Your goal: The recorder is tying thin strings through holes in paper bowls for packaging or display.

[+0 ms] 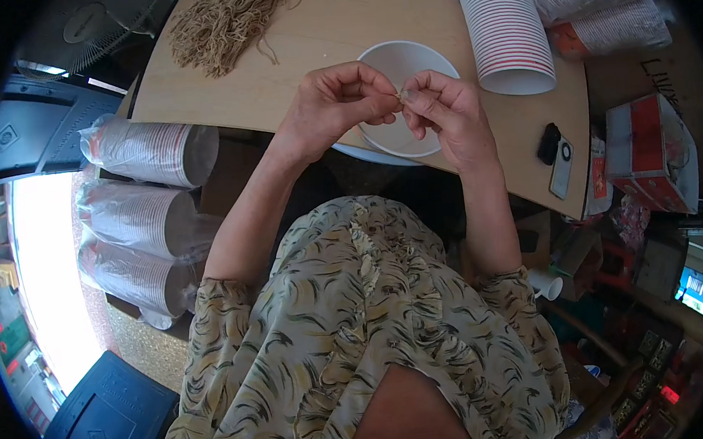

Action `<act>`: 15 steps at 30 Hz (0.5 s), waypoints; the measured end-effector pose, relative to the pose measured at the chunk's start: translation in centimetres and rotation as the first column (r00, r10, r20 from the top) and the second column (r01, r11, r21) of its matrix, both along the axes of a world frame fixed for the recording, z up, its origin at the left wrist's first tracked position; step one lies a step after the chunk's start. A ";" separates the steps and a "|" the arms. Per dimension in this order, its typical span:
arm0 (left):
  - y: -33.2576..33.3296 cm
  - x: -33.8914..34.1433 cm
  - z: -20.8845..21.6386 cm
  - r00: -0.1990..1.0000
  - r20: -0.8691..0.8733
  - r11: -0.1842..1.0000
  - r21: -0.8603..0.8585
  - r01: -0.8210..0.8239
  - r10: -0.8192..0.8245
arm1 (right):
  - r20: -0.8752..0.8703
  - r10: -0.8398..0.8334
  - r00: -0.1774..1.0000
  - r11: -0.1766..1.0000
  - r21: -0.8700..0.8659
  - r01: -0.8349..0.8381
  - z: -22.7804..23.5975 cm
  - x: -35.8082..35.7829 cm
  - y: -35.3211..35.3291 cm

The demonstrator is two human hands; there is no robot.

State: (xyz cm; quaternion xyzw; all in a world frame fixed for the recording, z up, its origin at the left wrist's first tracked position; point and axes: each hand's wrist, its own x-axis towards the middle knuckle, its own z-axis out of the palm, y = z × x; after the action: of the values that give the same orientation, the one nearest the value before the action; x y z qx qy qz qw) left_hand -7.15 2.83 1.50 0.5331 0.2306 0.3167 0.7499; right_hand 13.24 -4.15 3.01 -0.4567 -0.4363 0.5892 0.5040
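My left hand (342, 106) and my right hand (447, 113) meet at the fingertips over a white paper bucket (399, 51). Both hands are closed in a pinch, thumb against fingers. Where they touch, a tiny tan bit shows, too small to name. The bucket's open mouth lies beneath my hands, near the table's front edge; they partly cover it. Farther back on the left, a heap of tan, cord-like strands (222, 26) rests on the wooden table (314, 38).
A long nested stack of white paper buckets with red rims (510, 33) lies at the right. Bagged bucket stacks (145, 152) sit left of the table. A phone (561, 169) and a black object (548, 144) lie near the right edge, beside a red-and-white carton (648, 154).
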 end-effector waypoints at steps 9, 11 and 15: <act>0.2 0.0 -0.3 0.999 0.035 1.000 -0.020 -0.005 0.006 | -0.067 -0.077 0.995 0.996 -0.041 0.074 0.2 0.2 0.0; 0.2 0.0 -0.2 1.000 0.011 1.000 -0.021 0.004 -0.004 | -0.061 -0.086 0.994 0.995 -0.051 0.083 0.6 0.1 0.1; 0.3 -0.1 -0.2 1.000 0.027 1.000 -0.021 0.014 -0.014 | 0.027 -0.032 0.999 0.999 -0.032 0.033 1.0 -0.1 0.2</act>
State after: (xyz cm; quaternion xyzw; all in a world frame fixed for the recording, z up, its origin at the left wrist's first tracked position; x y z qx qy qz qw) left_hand -7.22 3.11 1.25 0.5224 0.2202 0.3161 0.7607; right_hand 13.11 -3.97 3.97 -0.4796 -0.4259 0.5818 0.5001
